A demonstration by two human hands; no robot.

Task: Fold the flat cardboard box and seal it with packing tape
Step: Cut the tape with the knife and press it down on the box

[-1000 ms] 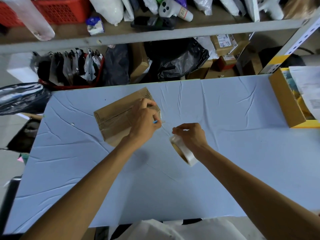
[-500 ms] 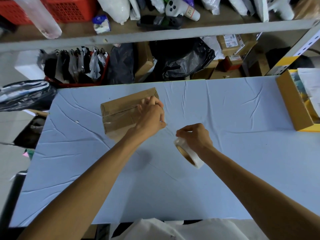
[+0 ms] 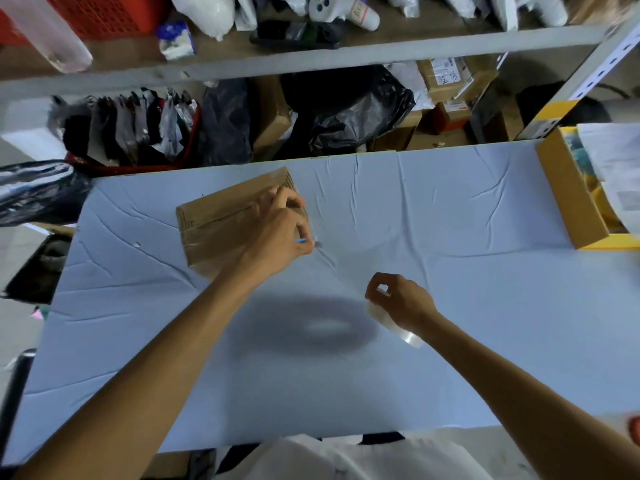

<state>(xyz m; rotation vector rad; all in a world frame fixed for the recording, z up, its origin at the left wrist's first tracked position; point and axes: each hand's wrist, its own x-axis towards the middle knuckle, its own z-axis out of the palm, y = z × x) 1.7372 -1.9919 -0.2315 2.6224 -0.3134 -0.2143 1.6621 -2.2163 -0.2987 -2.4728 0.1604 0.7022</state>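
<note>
We are in the sealing step: the cardboard box (image 3: 221,220) lies folded toward the far left corner of the tabletop (image 3: 450,358), with clear tape already shining along its near side; our left hand (image 3: 280,233) rests on the box's right end, fingers curled and pinching a small blue-tipped tool (image 3: 301,240), probably a cutter; our right hand (image 3: 401,299) grips the roll of packing tape (image 3: 394,323) near the middle of the tabletop, apart from the box; whether a strand runs between roll and box we cannot tell; next, we judge, the tape end must be severed or pressed down at that right edge, which calls for a steadied box.
</note>
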